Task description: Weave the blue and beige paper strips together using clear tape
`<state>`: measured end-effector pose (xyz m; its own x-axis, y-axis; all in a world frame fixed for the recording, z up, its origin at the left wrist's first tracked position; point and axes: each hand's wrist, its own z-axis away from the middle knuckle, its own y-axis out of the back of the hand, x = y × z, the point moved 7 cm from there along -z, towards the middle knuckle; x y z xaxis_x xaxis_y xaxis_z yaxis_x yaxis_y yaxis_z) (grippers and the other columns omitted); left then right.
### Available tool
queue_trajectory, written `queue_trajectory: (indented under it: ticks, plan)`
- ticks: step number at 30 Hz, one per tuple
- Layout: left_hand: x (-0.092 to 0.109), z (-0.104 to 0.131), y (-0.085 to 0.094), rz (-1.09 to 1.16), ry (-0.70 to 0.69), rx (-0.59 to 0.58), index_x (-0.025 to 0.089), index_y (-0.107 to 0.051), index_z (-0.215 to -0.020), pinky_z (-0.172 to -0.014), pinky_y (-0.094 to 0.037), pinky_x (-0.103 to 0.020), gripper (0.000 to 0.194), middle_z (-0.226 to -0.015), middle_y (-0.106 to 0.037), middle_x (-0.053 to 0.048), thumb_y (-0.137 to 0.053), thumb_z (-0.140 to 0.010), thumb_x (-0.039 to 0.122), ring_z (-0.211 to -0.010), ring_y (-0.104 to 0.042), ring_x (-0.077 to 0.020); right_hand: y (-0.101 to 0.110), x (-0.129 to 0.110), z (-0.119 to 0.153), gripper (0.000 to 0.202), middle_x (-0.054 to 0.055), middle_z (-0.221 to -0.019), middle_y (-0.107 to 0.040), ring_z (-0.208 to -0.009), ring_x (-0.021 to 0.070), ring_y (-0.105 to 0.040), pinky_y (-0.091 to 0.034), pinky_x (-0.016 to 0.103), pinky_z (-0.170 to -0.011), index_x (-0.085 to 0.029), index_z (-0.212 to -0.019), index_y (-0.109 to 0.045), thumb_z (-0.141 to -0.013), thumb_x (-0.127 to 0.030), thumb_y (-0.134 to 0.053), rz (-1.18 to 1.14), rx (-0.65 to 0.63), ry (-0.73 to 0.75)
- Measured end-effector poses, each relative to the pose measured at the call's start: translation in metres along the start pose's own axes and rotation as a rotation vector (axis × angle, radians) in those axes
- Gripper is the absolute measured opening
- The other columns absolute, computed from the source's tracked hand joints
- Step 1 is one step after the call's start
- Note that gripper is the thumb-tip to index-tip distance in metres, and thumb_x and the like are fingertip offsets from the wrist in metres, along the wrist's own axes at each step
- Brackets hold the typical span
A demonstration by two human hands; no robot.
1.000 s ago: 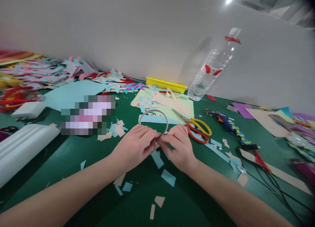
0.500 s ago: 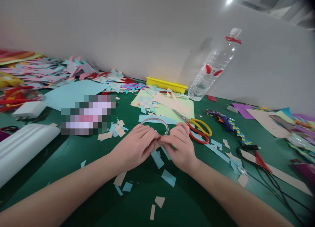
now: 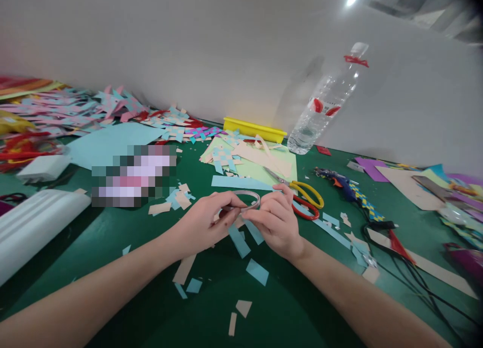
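Note:
My left hand [image 3: 211, 217] and my right hand [image 3: 278, 219] meet at the middle of the green table [image 3: 181, 323]. Between them is a thin, pale ring-shaped band of tape [image 3: 257, 201]. The fingers of my left hand close on its left side. My right thumb and forefinger pinch at its near edge; what lies right between the fingertips is too small to make out. Blue paper strips [image 3: 239, 242] lie or hang just below my hands. Scissors with one yellow and one red handle [image 3: 309, 193] lie behind my right hand.
A tilted-looking water bottle [image 3: 324, 106] stands by the grey wall, right of a yellow tray [image 3: 254, 130]. Woven paper strips [image 3: 49, 109], a white charger [image 3: 43, 167] and a white case [image 3: 41, 227] are left. Black cables [image 3: 411, 267] and coloured paper lie right.
The ring has tipped flatter and turned, and my left fingers now wrap over its left side. My right hand stays close to where it was, still pinching.

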<state>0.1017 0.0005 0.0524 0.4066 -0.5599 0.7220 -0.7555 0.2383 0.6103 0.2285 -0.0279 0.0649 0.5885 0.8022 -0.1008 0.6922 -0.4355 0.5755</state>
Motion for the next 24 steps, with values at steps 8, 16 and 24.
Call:
queue_trajectory:
  ticks: [8, 16, 24]
  plan:
    - [-0.023, -0.001, 0.019, -0.104, 0.014, 0.12, 0.02, -0.055, -0.093, -0.044, -0.041, -0.021, 0.016, -0.069, -0.06, 0.0, -0.04, -0.092, 0.025, -0.052, -0.052, -0.0122, 0.001, 0.0, 0.004, 0.017, -0.005, -0.062, -0.049, -0.072, 0.0117, -0.053, -0.033, 0.038, -0.096, -0.029, -0.084, -0.062, -0.086, -0.014, -0.054, -0.021, -0.011, 0.005]
    - [-0.048, -0.005, 0.041, -0.633, -0.159, 0.213, 0.016, -0.058, -0.101, -0.087, -0.043, -0.043, 0.021, -0.095, -0.066, -0.008, -0.04, -0.092, 0.021, -0.092, -0.059, -0.0232, -0.015, 0.012, 0.006, 0.008, -0.003, -0.076, -0.06, -0.077, 0.0131, -0.057, -0.032, 0.043, -0.101, -0.024, -0.09, -0.053, -0.085, -0.017, -0.053, -0.121, -0.203, -0.097]
    - [-0.038, -0.003, 0.015, -0.652, -0.202, 0.056, 0.016, -0.056, -0.116, -0.097, -0.039, -0.044, 0.03, -0.119, -0.06, -0.01, -0.038, -0.092, 0.016, -0.113, -0.051, -0.0228, -0.024, 0.048, 0.014, 0.067, 0.002, -0.093, -0.06, -0.099, 0.018, -0.057, -0.037, 0.044, -0.1, -0.024, -0.134, -0.028, -0.078, -0.028, -0.065, -0.45, -0.353, -0.43]
